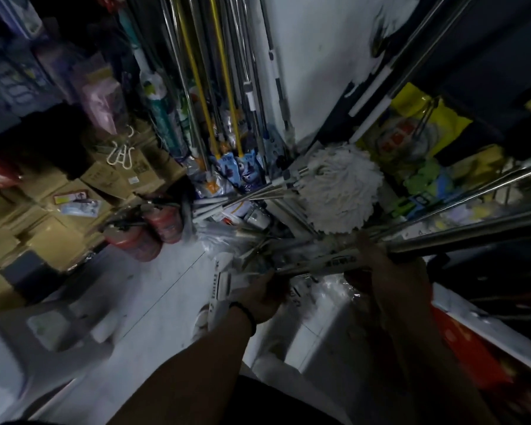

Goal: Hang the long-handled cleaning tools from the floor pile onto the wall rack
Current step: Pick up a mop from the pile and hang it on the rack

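Head view: cardboard boxes (43,216) sitting stacked at left, contents hidden; left hand (264,299) gripping wrapped tool (224,286), right hand (390,271) clasping steel handles (460,237); pale floor (154,286) lying near, white wall (316,56) standing far

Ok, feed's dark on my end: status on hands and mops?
Left hand and right hand both gripping the wrapped handle bundle. White string mop head lies just beyond, crowding the pile.

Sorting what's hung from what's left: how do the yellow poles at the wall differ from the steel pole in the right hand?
The yellow poles are yellow; the steel pole is bare shiny metal. The yellow poles stand upright by the wall; the steel pole slants over the floor pile. No hand touches the yellow poles; the right hand grips the steel pole. Both are long and thin.
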Motion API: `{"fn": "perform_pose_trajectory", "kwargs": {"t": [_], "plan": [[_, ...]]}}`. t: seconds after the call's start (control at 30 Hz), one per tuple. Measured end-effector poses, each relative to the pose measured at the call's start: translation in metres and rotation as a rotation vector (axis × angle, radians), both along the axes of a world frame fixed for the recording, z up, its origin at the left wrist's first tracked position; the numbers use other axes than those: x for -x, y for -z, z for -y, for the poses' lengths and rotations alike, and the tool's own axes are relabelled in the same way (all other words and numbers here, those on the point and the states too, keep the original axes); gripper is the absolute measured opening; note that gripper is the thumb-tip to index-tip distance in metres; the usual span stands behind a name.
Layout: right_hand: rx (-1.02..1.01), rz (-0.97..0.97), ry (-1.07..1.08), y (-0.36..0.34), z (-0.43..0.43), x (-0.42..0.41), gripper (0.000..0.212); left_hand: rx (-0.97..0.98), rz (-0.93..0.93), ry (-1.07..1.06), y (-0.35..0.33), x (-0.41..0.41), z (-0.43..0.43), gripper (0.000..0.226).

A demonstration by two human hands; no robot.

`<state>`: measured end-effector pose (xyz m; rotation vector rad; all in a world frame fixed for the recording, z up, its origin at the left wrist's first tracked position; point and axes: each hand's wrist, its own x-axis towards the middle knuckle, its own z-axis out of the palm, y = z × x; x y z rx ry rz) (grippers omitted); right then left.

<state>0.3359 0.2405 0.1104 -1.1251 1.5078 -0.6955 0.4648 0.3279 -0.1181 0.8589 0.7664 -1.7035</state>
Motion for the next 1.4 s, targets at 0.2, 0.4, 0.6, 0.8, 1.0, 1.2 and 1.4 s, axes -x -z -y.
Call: {"fn": "perform_pose_trajectory", "kwargs": {"t": [0.2,0.4,0.6,0.8,1.0,1.2,1.4], "plan": [[-0.156,-0.229,-0.265,0.022,-0.052,0.012,0.060,0.047,-0.013,-0.087,0.000,0.001,-0.009,0.023],[0.518,-0.607,-0.686,0.031,-0.053,0.023,0.010,0.077,0.116,0.046,-0.012,0.034,0.002,0.023],[0.555,-1.326,-1.126,0.041,-0.027,0.026,0.030,0.154,0.272,0.221,-0.062,0.072,-0.005,0.025],[0.310,-1.218,-1.032,0.039,-0.015,0.051,0.045,0.229,0.489,0.351,-0.080,0.081,-0.022,0.039],[0.172,-1.031,-0.919,0.007,-0.013,0.106,0.035,0.101,0.388,-0.093,-0.069,0.039,-0.033,0.066],[0.112,-0.851,-0.793,0.023,-0.026,0.121,0.047,0.082,0.341,-0.343,-0.079,0.018,-0.019,0.028],[0.098,-0.661,-0.747,0.030,-0.020,0.115,0.015,0.183,0.442,-0.336,-0.091,0.012,-0.001,0.023]]}}
